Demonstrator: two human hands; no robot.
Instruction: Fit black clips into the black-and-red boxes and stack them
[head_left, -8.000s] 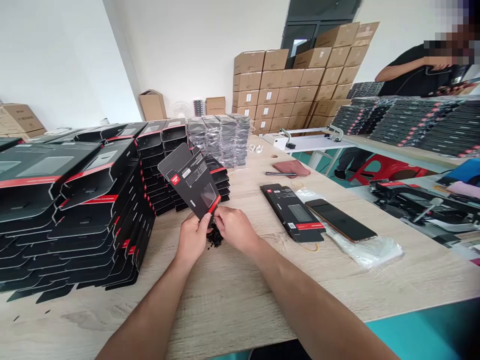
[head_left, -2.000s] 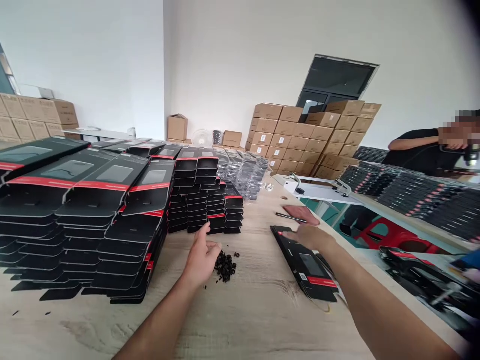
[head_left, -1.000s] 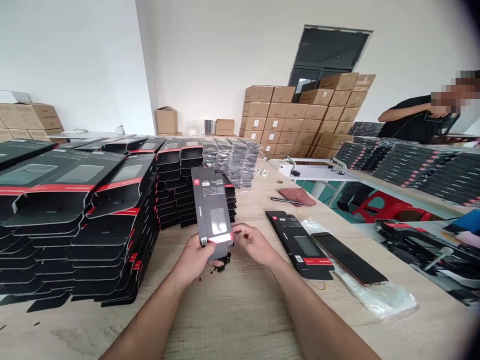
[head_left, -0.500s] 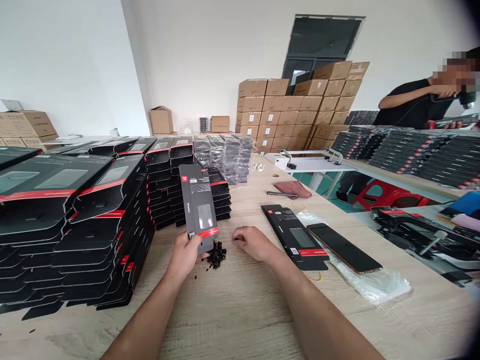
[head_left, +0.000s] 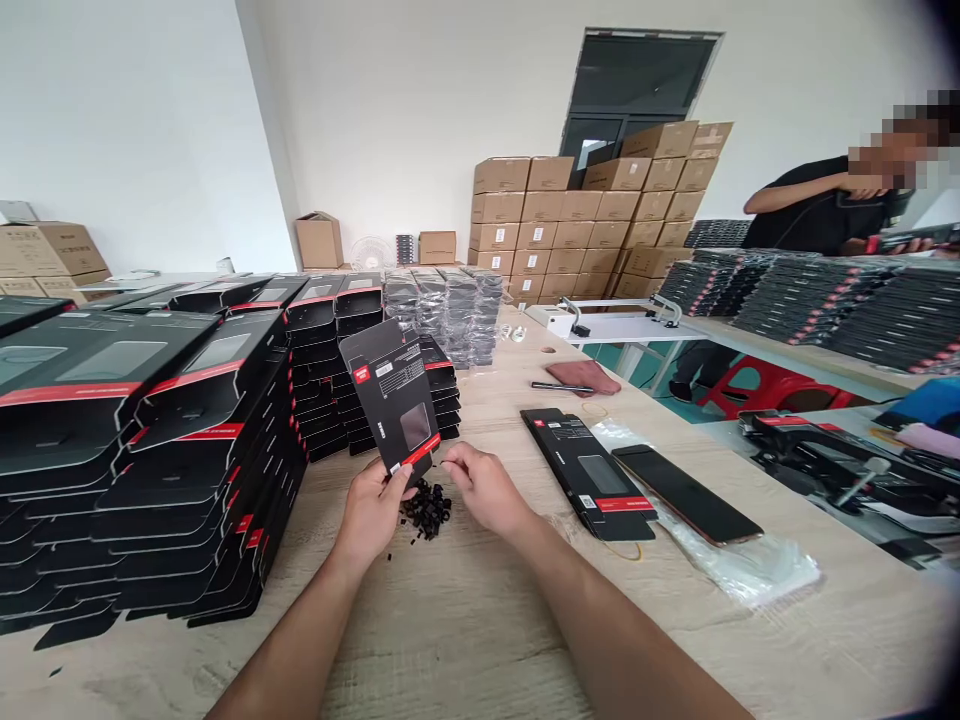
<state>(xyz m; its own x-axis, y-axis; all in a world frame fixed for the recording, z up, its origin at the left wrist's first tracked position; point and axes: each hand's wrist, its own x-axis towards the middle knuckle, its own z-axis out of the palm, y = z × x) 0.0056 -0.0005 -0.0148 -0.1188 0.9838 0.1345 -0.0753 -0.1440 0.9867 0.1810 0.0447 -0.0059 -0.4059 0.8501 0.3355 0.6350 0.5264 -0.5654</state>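
Observation:
My left hand (head_left: 373, 507) grips the lower end of a black cardboard box (head_left: 391, 408), which stands tilted up over the table. The box has a clear window, white print and a red band at its bottom. Just right of that band, my right hand (head_left: 484, 488) is closed in a pinch; what its fingertips hold, if anything, is too small to name. Below the box, between both hands, lies a heap of small black pieces (head_left: 427, 510). A similar flat black box (head_left: 589, 475) rests to the right, beside a dark phone-like slab (head_left: 686, 493) on clear plastic bags (head_left: 772, 572).
Tall stacks of open black boxes (head_left: 172, 480) fill the left. Plastic-wrapped stacks (head_left: 450, 310) stand behind. A pen (head_left: 561, 387) and a reddish-brown cloth (head_left: 585, 376) lie at the back right. Cartons (head_left: 555, 235) line the wall. A person (head_left: 817, 205) works at another table.
My left hand has turned the box, so its printed face shows wider. My pinched right hand has moved left and slightly up to the box's lower edge.

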